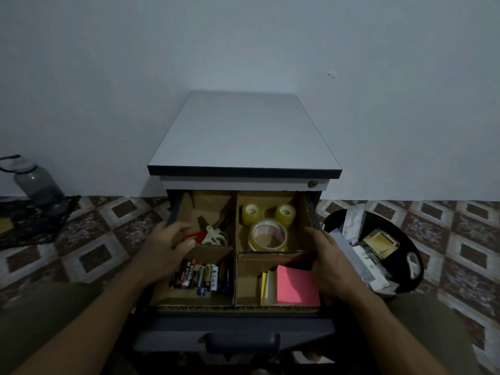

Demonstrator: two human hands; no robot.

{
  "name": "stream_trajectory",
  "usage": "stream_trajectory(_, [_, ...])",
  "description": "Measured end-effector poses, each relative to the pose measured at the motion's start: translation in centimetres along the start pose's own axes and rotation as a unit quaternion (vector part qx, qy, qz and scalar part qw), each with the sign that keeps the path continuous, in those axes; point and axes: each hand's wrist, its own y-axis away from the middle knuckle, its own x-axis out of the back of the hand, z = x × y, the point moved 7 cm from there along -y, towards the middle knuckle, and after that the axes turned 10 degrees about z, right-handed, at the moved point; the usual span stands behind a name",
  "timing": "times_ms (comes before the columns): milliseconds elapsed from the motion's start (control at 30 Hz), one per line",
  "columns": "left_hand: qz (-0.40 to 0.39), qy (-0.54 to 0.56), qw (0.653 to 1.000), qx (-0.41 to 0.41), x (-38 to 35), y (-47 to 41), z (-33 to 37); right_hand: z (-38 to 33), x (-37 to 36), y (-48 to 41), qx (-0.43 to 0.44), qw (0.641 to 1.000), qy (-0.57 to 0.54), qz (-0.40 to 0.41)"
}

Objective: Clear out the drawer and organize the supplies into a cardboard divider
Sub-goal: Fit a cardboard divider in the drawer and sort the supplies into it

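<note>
Divider (pixel 234 280) in drawer (pixel 235 331) — 4 compartments (pixel 205 209) filled.

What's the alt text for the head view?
A person's left hand and right hand hold the side walls of a cardboard divider seated in an open drawer. Its four compartments hold scissors and tape rolls at the far side, batteries and sticky notes at the near side.

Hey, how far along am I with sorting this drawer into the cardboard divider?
Nearly finished. Done: the divider sits in the drawer, with tape rolls, scissors, batteries and sticky notes each in its own section. In hand: your left hand and right hand grip its side walls, apparently seating it. Left: probably just letting go and pushing the drawer shut.
</note>
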Motion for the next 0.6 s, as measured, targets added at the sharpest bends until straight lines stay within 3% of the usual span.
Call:
stream_trajectory(233, [0.014,0.049,0.999,-0.01,-0.2,-1.6,0.7,0.4,0.4,-1.9,-0.02,0.998,-0.034,0.039])
stream_trajectory(600, [0.039,0.074,0.995,0.061,1.1,-5.3,1.5,0.2,1.2,-5.4,-0.117,0.989,-0.041,0.083])
